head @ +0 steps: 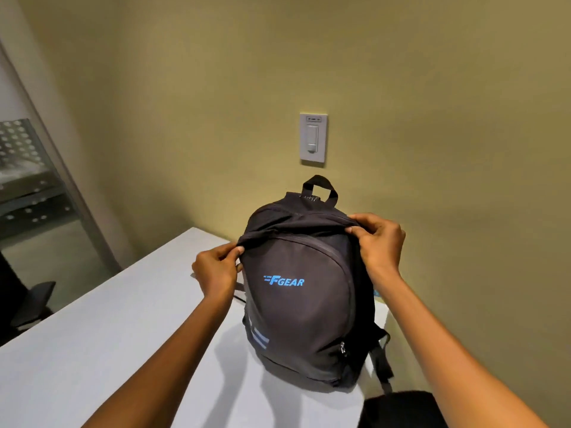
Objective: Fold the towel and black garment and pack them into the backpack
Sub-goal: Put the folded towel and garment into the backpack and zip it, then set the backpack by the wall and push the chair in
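Observation:
A dark grey backpack (304, 307) with a blue FGEAR logo stands upright on the white table (102, 350), close to the wall. My left hand (216, 270) pinches the fabric at the bag's upper left edge. My right hand (378, 239) grips the upper right edge near the top seam. A black garment (401, 409) lies at the table's near edge, below my right forearm; only part of it shows. A small bit of light blue cloth (376, 293) peeks out behind the bag's right side; I cannot tell what it is.
A yellow-green wall (432, 118) with a white switch plate (312, 139) rises right behind the bag. A glass partition (37, 186) and a dark chair (27, 307) stand off the table's left side.

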Demonstrator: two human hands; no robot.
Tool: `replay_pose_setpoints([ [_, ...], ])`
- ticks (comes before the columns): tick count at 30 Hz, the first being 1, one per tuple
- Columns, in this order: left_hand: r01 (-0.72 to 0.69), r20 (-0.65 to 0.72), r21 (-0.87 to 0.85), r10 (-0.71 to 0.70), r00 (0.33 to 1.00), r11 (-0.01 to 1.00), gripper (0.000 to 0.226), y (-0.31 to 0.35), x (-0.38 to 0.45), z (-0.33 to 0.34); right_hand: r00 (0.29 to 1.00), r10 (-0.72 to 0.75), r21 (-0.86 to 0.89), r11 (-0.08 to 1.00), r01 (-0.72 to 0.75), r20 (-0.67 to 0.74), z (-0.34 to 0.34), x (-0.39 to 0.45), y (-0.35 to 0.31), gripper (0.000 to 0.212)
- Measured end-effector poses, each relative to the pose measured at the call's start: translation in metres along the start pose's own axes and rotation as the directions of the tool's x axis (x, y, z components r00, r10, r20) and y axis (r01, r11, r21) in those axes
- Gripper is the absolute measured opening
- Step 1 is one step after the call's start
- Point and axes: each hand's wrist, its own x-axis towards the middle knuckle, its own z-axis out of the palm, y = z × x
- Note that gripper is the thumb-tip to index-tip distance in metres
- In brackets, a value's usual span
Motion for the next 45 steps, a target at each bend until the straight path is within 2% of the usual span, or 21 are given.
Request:
replay_pose_setpoints([
  [4, 0.068, 0.07, -0.032, -0.065, 0.995, 0.997, 0.021, -0.017, 0.015, 0.082, 0.994, 0.001, -0.064, 0.998, -0.008, -0.112, -0.022, 0.057, 0.038, 0.022],
  [7, 0.01, 0.104, 0.055, -0.016, 0.994, 0.998, 0.018, -0.027, 0.027, 0.121, 0.991, -0.031, -0.124, 0.992, 0.014, -0.132, -0.032, 0.085, 0.064, 0.022],
  [11, -0.089, 0.126, 0.19, 0.065, 0.99, 0.978, 0.02, -0.038, 0.048, 0.131, 0.997, -0.079, -0.23, 0.97, 0.074, -0.012, -0.024, 0.106, 0.081, 0.019],
  [17, -0.154, 0.196, 0.256, 0.105, 0.975, 0.954, 0.026, -0.04, 0.05, 0.126, 0.998, -0.06, -0.261, 0.964, 0.061, 0.011, -0.022, 0.109, 0.093, 0.021],
  [20, -0.156, 0.206, 0.289, 0.098, 0.974, 0.944, 0.027, -0.037, 0.04, 0.123, 0.996, -0.056, -0.293, 0.953, 0.076, 0.074, -0.029, 0.102, 0.089, 0.023],
  [22, -0.184, 0.225, 0.339, 0.11, 0.968, 0.923, 0.032, -0.034, 0.027, 0.121, 0.986, -0.05, -0.35, 0.931, 0.104, 0.158, -0.037, 0.096, 0.088, 0.029],
  [25, -0.265, 0.291, 0.382, 0.157, 0.944, 0.885, 0.046, -0.031, 0.004, 0.115, 0.943, -0.053, -0.449, 0.87, 0.205, 0.327, -0.05, 0.083, 0.084, 0.055],
  [27, -0.334, 0.346, 0.411, 0.193, 0.918, 0.849, 0.051, -0.026, -0.021, 0.108, 0.905, -0.026, -0.525, 0.807, 0.27, 0.426, -0.067, 0.066, 0.078, 0.074],
  [29, -0.359, 0.371, 0.392, 0.211, 0.904, 0.847, 0.046, -0.025, -0.037, 0.105, 0.869, 0.026, -0.577, 0.757, 0.306, 0.494, -0.077, 0.057, 0.079, 0.083],
  [32, -0.398, 0.422, 0.345, 0.239, 0.874, 0.85, 0.038, -0.031, -0.09, 0.082, 0.817, 0.097, -0.642, 0.673, 0.366, 0.568, -0.118, 0.023, 0.075, 0.086],
  [35, -0.392, 0.476, 0.277, 0.229, 0.849, 0.877, 0.033, -0.038, -0.154, 0.05, 0.738, 0.179, -0.703, 0.51, 0.496, 0.65, -0.168, -0.022, 0.066, 0.089],
  [37, -0.374, 0.496, 0.253, 0.212, 0.842, 0.892, 0.034, -0.041, -0.195, 0.032, 0.719, 0.181, -0.713, 0.424, 0.558, 0.671, -0.199, -0.049, 0.058, 0.087],
  [41, -0.386, 0.574, 0.233, 0.194, 0.795, 0.892, 0.057, -0.05, -0.288, -0.003, 0.717, 0.172, -0.712, 0.404, 0.574, 0.676, -0.263, -0.11, 0.041, 0.084],
  [45, -0.455, 0.713, 0.216, 0.179, 0.678, 0.864, 0.062, -0.057, -0.384, -0.027, 0.704, 0.166, -0.691, 0.441, 0.573, 0.69, -0.331, -0.182, 0.025, 0.078],
])
